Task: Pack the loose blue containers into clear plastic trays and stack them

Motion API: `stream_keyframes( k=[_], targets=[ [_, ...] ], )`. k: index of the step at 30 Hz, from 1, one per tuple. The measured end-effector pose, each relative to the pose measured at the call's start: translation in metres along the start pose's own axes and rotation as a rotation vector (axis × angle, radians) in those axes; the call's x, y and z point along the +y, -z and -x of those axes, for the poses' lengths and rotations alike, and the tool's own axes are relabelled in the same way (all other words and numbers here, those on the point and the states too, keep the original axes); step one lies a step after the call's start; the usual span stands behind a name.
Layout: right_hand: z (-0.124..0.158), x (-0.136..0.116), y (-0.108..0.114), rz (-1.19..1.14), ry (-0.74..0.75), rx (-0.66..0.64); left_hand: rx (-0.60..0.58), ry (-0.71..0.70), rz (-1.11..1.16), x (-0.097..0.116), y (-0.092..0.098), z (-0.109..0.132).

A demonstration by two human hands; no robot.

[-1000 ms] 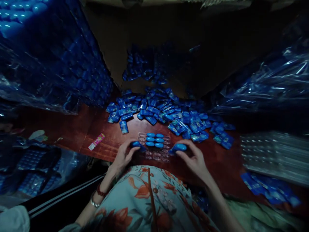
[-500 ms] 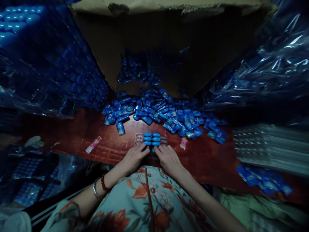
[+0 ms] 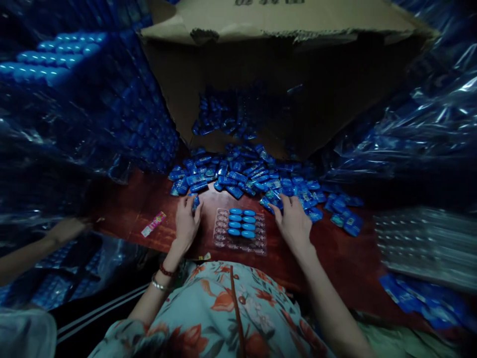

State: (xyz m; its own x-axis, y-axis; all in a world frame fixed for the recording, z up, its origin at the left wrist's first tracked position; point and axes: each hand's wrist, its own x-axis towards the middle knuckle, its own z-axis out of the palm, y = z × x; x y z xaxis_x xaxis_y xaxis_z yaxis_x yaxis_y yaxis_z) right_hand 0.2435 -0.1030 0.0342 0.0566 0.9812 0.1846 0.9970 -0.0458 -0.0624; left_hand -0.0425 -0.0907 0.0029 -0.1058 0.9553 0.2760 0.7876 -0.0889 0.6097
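Note:
A clear plastic blister tray lies flat before me. Several shiny blue capsule-shaped pieces fill its two middle columns, while the cavities on both sides hold none. To the tray's left, my left hand pinches a small blue packet between thumb and fingers. On the other side, my right hand has its thumb and fingertips closed around another blue packet at the pile's near edge. Beyond both hands spreads a heap of blue packets.
An open cardboard box stands behind the heap with more packets inside. Stacked blue-filled trays rise at left, plastic-wrapped goods at right. Clear trays lie right. Another person's arm reaches in from the left, near a pink wrapper.
Both hands have left the tray and spread apart to the packets, the left one now pinching a packet. Four rows of blue pieces now show uncovered. Another person's arm has come in at left.

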Motion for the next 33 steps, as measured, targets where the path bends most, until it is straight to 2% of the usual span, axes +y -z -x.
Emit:
stream_keyframes(
  k=[2,5,10,13,15,16,20,22,25,28,30,33],
  targets=[
    [-0.018,-0.002,-0.004,0.081,-0.028,-0.08,0.034,0.116,-0.116,-0.007,-0.003,-0.015],
    [-0.022,-0.011,-0.009,0.113,-0.009,-0.174,-0.039,0.187,-0.161,-0.013,-0.009,-0.024],
    [0.016,-0.012,-0.02,-0.044,0.053,-0.249,-0.147,0.17,0.012,-0.011,-0.011,-0.017],
    [0.041,0.001,-0.022,-0.312,0.029,-0.171,-0.19,0.269,0.195,-0.009,-0.004,-0.01],
    [0.055,0.014,-0.015,-0.513,0.01,-0.13,-0.205,0.325,0.375,-0.005,0.004,-0.002],
    [0.061,0.02,-0.009,-0.598,0.009,-0.157,-0.21,0.33,0.45,-0.001,0.008,0.002],
    [0.077,0.028,0.023,-0.775,0.056,-0.446,-0.307,0.286,0.559,0.019,0.021,0.025],
    [0.08,0.019,0.033,-0.798,0.098,-0.482,-0.371,0.267,0.57,0.025,0.02,0.037],
    [0.082,-0.005,0.03,-0.825,0.142,-0.385,-0.338,0.168,0.53,0.024,0.009,0.052],
    [0.085,-0.027,0.012,-0.818,0.21,-0.207,-0.302,-0.077,0.468,0.015,-0.001,0.061],
    [0.089,-0.035,-0.002,-0.733,0.313,-0.112,-0.309,-0.243,0.412,0.009,-0.005,0.062],
    [0.093,-0.038,-0.014,-0.53,0.423,-0.095,-0.35,-0.388,0.301,0.009,-0.005,0.059]
  ],
)
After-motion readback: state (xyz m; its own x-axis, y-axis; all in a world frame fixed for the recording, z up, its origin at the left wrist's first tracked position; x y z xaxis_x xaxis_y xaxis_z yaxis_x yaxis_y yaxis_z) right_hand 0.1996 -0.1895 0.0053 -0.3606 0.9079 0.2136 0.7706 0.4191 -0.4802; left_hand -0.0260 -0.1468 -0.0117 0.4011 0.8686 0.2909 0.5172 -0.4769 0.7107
